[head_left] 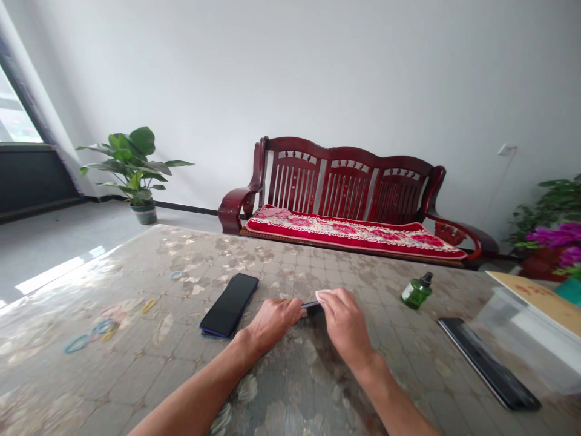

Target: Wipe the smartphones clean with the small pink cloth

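In the head view my left hand has its fingers closed on a thin, dark, flat object, seen nearly edge-on; its kind cannot be made out. A small whitish-pink pad or piece of cloth is pinched in my right hand, pressed against the right end of that object. Both hands are just above the table, close together. Left of my left hand, a black smartphone lies with its dark screen up.
On the patterned tablecloth are colored hair ties at left. A green spray bottle, a long black device and a clear plastic box stand or lie at right. Beyond are a wooden bench and a potted plant.
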Demonstrator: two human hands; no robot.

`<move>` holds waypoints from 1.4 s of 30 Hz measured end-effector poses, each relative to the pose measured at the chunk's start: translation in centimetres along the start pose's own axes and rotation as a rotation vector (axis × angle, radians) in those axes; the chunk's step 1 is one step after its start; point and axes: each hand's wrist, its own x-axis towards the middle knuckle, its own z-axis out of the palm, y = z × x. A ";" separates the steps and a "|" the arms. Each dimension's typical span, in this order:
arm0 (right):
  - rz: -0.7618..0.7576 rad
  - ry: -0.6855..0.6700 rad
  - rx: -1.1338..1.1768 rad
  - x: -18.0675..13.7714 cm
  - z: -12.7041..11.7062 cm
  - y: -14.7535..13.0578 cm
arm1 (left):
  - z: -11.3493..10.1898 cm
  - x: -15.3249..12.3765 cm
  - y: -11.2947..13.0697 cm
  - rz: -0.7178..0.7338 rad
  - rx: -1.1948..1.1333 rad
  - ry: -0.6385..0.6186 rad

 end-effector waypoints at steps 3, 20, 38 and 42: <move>-0.087 -0.058 0.020 -0.1 0.5 -1.5 | -0.1 0.0 0.0 0.005 0.016 0.001; -0.111 -0.071 0.014 -0.1 0.1 -1.3 | -0.4 0.4 -0.1 -0.056 -0.027 -0.003; 0.575 0.163 0.357 -1.2 0.8 8.0 | -2.1 1.0 1.0 -0.191 -0.099 -0.056; 0.633 0.089 0.425 -2.1 1.4 8.4 | -2.0 1.2 0.9 -0.218 -0.110 -0.053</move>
